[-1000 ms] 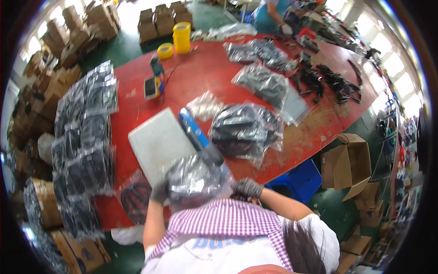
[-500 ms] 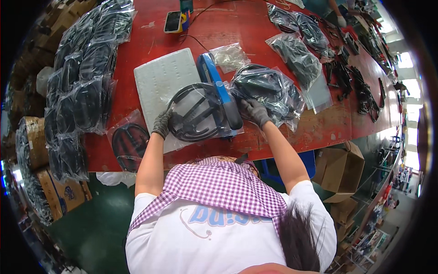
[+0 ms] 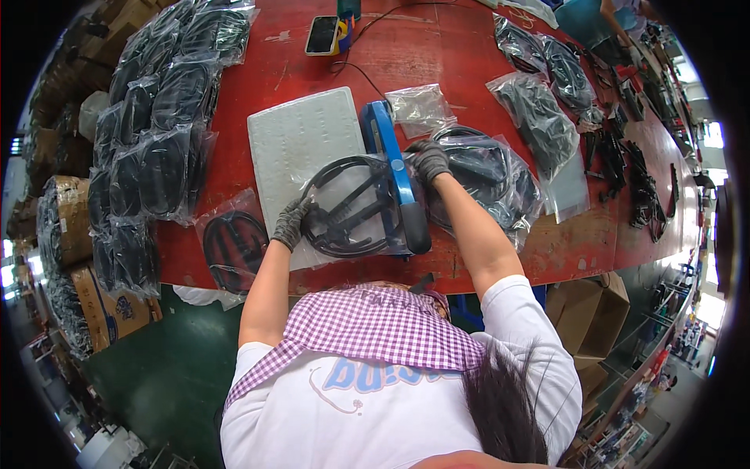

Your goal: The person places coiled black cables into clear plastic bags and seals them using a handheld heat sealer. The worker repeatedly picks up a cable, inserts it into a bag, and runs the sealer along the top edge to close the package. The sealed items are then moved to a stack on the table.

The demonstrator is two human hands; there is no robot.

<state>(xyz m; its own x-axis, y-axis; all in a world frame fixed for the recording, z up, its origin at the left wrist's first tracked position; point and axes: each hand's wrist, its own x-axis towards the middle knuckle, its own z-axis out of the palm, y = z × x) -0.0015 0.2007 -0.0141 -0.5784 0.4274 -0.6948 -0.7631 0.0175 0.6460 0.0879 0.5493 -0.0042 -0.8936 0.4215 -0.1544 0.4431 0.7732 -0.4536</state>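
A clear plastic bag holding a coiled black cable (image 3: pixel 344 207) lies on a white foam pad (image 3: pixel 301 137) on the red table (image 3: pixel 445 62), its right end under the blue arm of a heat sealer (image 3: pixel 394 176). My left hand (image 3: pixel 291 224), in a grey glove, grips the bag's left edge. My gloved right hand (image 3: pixel 428 159) rests just right of the sealer arm, on the bag's end next to a pile of bagged cables (image 3: pixel 488 176).
Rows of bagged black cables (image 3: pixel 152 141) cover the table's left side, and one more bag (image 3: pixel 234 246) lies near the front edge. A phone (image 3: pixel 322 35) sits at the back. Loose cables and bags (image 3: pixel 547 102) lie right. Cardboard boxes (image 3: pixel 586 313) stand on the green floor.
The bag was held up in both hands, then laid on the pad and slid under the sealer arm. My right hand has shifted from the pile to the sealer's side.
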